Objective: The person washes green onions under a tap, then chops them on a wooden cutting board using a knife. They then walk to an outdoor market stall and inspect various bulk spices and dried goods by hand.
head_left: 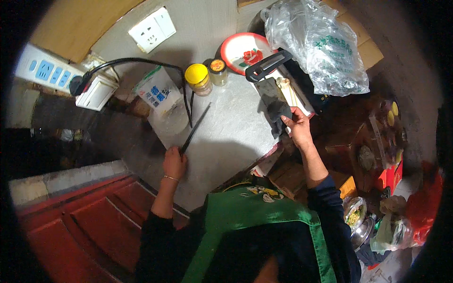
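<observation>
My left hand is closed around the lower end of a long, narrow, dark knife, which slants up and to the right over the pale countertop. The fist hides its handle. In my right hand, thumb and fingers pinch the lower edge of a dark grey cloth, limp and partly folded. This cloth hangs at the right side of the countertop. Just beyond it lie a white board-like piece with a pale strip and a black looped handle.
At the back stand a yellow-lidded jar, a smaller jar and a red-rimmed plate. A clear plastic bag covers the back right. Beside a printed bag, a black cord droops onto the counter.
</observation>
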